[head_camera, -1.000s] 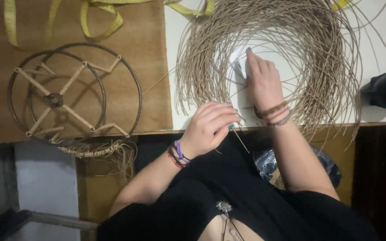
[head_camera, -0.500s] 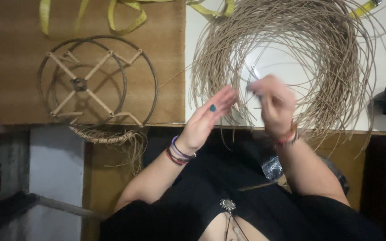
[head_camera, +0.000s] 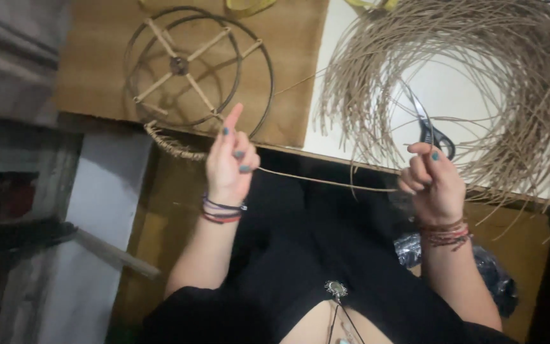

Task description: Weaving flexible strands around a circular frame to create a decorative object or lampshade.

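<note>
A single tan reed strand [head_camera: 326, 181] is stretched tight between my two hands, in front of the table edge. My left hand [head_camera: 229, 162] pinches its left end, with the index finger pointing up, just below the round wire frame [head_camera: 198, 70]. My right hand [head_camera: 433, 185] is closed on the strand's right end. Black-handled scissors [head_camera: 429, 127] lie right above that hand's fingers, blades pointing away from me; I cannot tell whether the fingers touch them. A big loose coil of reed strands [head_camera: 510, 83] lies on the white table [head_camera: 453, 89].
The wire frame, with crossed wooden spokes and a short woven band [head_camera: 170, 145] on its near rim, rests on a brown board [head_camera: 97, 76]. Yellow tape [head_camera: 244, 6] lies at the far edge. A grey shelf unit [head_camera: 27, 191] stands to the left.
My hands have drawn apart and toward my body, pulling one strand taut out of the coil. The left hand has moved left, below the wire frame.
</note>
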